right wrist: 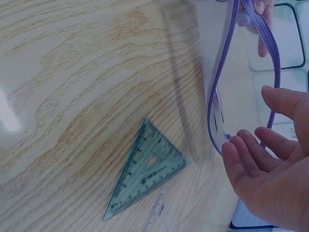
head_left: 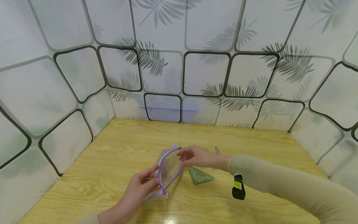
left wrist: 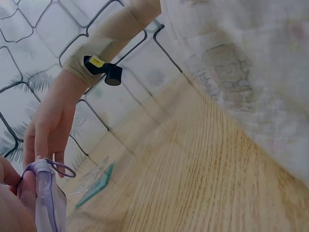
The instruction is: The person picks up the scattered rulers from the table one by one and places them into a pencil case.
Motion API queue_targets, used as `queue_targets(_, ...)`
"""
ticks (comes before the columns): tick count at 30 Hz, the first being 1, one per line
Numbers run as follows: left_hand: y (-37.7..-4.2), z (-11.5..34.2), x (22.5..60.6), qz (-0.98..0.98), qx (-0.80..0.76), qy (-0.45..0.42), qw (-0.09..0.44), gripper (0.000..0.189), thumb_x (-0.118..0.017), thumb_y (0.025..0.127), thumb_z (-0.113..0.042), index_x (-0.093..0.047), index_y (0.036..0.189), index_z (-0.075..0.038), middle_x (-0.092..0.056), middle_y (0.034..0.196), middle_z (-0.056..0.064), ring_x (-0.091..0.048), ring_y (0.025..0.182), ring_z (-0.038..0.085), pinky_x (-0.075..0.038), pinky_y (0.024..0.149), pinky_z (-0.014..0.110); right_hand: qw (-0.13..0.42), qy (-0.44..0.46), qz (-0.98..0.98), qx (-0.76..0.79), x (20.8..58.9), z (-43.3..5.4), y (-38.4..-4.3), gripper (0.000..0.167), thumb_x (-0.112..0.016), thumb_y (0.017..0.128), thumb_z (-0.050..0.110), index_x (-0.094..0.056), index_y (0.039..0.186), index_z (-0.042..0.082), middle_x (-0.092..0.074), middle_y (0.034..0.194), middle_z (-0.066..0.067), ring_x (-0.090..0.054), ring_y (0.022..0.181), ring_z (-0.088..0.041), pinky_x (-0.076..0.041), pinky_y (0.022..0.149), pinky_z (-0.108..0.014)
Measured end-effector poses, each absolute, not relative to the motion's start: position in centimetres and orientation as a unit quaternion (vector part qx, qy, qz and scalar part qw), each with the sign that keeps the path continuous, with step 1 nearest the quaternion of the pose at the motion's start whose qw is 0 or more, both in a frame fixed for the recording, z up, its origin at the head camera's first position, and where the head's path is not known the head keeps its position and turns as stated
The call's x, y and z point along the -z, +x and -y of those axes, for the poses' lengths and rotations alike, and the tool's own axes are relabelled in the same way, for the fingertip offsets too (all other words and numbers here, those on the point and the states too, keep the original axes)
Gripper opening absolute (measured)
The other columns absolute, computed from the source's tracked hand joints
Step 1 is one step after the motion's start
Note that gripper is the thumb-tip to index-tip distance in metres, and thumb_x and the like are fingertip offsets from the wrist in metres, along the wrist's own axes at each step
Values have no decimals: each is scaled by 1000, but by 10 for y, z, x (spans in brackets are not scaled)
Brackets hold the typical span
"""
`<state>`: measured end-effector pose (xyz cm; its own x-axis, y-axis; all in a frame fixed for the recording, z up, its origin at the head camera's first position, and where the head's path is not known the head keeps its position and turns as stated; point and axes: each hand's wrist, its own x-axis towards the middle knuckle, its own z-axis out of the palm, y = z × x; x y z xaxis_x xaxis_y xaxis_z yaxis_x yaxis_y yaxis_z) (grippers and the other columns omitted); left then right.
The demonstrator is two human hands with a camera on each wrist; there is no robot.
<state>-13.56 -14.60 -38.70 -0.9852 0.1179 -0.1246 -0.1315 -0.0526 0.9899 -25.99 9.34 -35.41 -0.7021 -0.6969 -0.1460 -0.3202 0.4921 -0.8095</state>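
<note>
A translucent pouch with a purple zip (head_left: 171, 170) stands tilted over the table, its mouth wide apart. My left hand (head_left: 136, 187) pinches its near side between thumb and fingers, beside a purple pull loop (head_left: 167, 195). At the far side of the mouth is my right hand (head_left: 196, 156), its fingers loosely bent and apart from the thumb. In the right wrist view, those fingertips lie at the purple zip edge (right wrist: 278, 63) with nothing held between them. A green triangular set square (head_left: 199, 176) lies on the table just right of the pouch.
Clear plastic drawing tools (head_left: 217, 150) lie beyond the right wrist, partly hidden by it. One shows as a clear piece with markings (right wrist: 155, 210) beside the set square. A patterned curtain (head_left: 205, 74) surrounds the wooden table (head_left: 126, 137) at the back and sides.
</note>
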Motion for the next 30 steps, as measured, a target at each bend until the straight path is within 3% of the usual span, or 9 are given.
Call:
queue_targets(8, -133, 143, 387, -680, -729, -21, 72, 58, -60, 94, -1, -39, 147, 4, -54, 99, -1, -61, 88, 4, -58, 84, 18, 222, -319, -836, 387, 356, -105, -262, 48, -66, 94, 15, -54, 138, -1, -61, 132, -22, -58, 122, -40, -57, 96, -33)
queue_targets(17, -132, 145, 393, -682, -729, -36, 53, 56, -59, 92, 1, -42, 145, 7, -55, 97, -1, -61, 88, 6, -59, 82, 18, 203, -324, -848, 366, 355, -113, -259, 49, -68, 93, 18, -54, 136, -2, -63, 128, -21, -63, 117, -34, -58, 93, -32)
queue_targets(30, -141, 155, 391, -698, -712, -21, 74, 55, -62, 90, 0, -45, 142, 8, -59, 93, -3, -63, 84, 5, -60, 79, 18, 214, -328, -841, 374, 360, -124, -257, 50, -66, 95, 19, -52, 138, -3, -61, 129, -26, -62, 118, -35, -58, 93, -33)
